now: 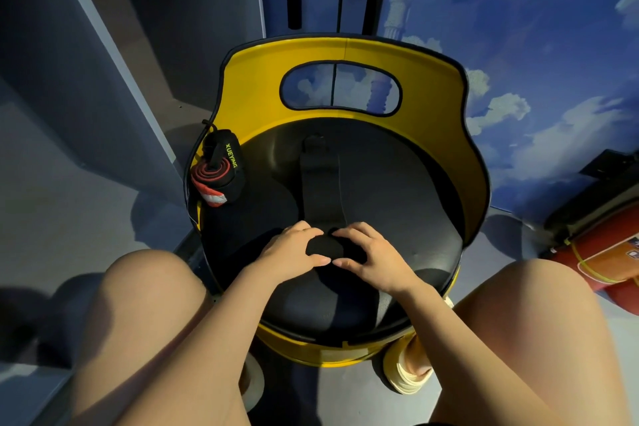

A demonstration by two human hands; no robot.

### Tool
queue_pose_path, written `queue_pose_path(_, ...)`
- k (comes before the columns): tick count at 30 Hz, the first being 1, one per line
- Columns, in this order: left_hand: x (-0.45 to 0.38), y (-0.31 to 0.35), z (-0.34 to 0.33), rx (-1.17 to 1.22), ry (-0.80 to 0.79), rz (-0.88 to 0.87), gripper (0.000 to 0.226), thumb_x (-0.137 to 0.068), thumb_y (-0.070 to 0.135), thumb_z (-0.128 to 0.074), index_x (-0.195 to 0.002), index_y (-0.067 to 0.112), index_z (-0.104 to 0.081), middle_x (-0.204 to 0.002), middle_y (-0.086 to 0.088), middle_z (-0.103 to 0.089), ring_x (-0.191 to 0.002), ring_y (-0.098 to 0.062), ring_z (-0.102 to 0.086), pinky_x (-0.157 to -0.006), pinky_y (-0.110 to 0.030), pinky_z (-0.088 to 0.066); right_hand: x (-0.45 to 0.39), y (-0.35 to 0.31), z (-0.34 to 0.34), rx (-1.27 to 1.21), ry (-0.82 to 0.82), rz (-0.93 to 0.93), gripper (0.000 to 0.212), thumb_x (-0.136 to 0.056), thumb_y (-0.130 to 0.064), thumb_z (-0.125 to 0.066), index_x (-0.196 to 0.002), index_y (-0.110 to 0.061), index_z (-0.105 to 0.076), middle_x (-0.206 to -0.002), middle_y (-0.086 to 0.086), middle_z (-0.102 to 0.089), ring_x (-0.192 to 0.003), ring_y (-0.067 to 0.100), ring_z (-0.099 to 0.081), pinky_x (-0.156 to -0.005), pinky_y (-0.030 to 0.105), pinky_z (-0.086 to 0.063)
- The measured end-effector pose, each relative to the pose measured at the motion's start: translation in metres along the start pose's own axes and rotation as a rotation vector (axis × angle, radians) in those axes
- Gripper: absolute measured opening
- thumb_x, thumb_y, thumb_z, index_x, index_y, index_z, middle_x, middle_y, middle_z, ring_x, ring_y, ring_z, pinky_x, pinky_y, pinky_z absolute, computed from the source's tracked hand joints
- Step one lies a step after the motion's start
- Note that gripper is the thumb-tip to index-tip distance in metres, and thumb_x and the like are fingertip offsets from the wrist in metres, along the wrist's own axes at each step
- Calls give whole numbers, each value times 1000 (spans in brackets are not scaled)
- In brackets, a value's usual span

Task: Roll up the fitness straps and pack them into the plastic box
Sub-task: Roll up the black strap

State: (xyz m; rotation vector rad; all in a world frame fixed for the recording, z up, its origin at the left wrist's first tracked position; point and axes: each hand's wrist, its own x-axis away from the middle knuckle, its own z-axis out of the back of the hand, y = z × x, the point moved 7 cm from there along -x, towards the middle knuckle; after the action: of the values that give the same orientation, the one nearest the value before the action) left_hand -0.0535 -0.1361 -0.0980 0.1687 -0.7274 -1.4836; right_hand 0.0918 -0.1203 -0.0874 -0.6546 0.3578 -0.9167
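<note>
A black fitness strap (323,183) lies flat along the black seat (397,190) of a yellow chair, running away from me. Its near end is wound into a small black roll (325,246). My left hand (292,251) grips the roll's left side, and my right hand (371,254) grips its right side, fingers curled over the top and thumbs underneath. A second strap (218,171), rolled up, black with red and white trim and green lettering, sits at the seat's left edge. No plastic box is in view.
The chair's yellow backrest (439,86) curves around the seat's far and right sides. My bare knees frame the bottom of the view. A red and orange bag (608,263) lies on the floor at the right. Grey panels stand at the left.
</note>
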Motion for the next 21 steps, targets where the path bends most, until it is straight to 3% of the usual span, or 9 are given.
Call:
queue_pose_path(4,-6,-4,0,88,-44,58,58,-85,46,-60,-138,30,-40,-140,4,-37,-131,-19,-36,-105,-36,-36,-6,3,1,-77,-7,-45,43,-90,-30,-62,-130,-19,-53,-127,-2,-52,-117,9,-47,-96,11,-29)
queue_pose_path(7,-1,0,-1,28,57,38,56,-86,42,-61,-137,33,-39,-141,2,-29,-132,-21,-30,-106,-35,-33,-13,9,0,-138,-45,-127,39,-92,-29,-58,-130,-20,-53,-128,-1,-55,-118,11,-49,-95,15,-32)
queue_pose_path(9,3,1,-4,109,93,51,56,-87,35,-62,-138,32,-37,-149,2,-20,-135,-23,-28,-106,-34,-33,-16,11,-2,-196,-70,-191,37,-94,-31,-55,-129,-22,-55,-127,-1,-57,-117,11,-52,-96,19,-36)
queue_pose_path(11,5,1,-6,227,100,75,55,-89,31,-60,-138,32,-34,-151,1,-25,-132,-21,-36,-100,-31,-37,-19,14,-5,-277,-78,-268,36,-94,-33,-54,-128,-23,-56,-123,-2,-61,-114,11,-55,-94,21,-41)
queue_pose_path(15,4,-3,-6,363,123,125,53,-89,31,-60,-137,33,-36,-142,2,-41,-125,-20,-44,-92,-26,-37,-16,17,-10,-372,96,-373,37,-94,-33,-55,-129,-21,-55,-122,-5,-51,-115,8,-47,-93,18,-33)
queue_pose_path(18,3,-6,-9,548,147,161,54,-90,26,-59,-138,33,-36,-144,-1,-40,-128,-19,-41,-99,-28,-37,-9,16,-13,-422,269,-422,37,-92,-34,-57,-127,-21,-56,-119,-6,-51,-112,5,-46,-92,19,-33)
queue_pose_path(21,7,-6,-12,651,180,182,59,-91,24,-59,-141,36,-30,-148,-1,-34,-133,-20,-36,-100,-28,-34,-9,18,-10,-467,324,-489,31,-90,-37,-59,-117,-21,-63,-114,-3,-60,-110,11,-54,-86,20,-37)
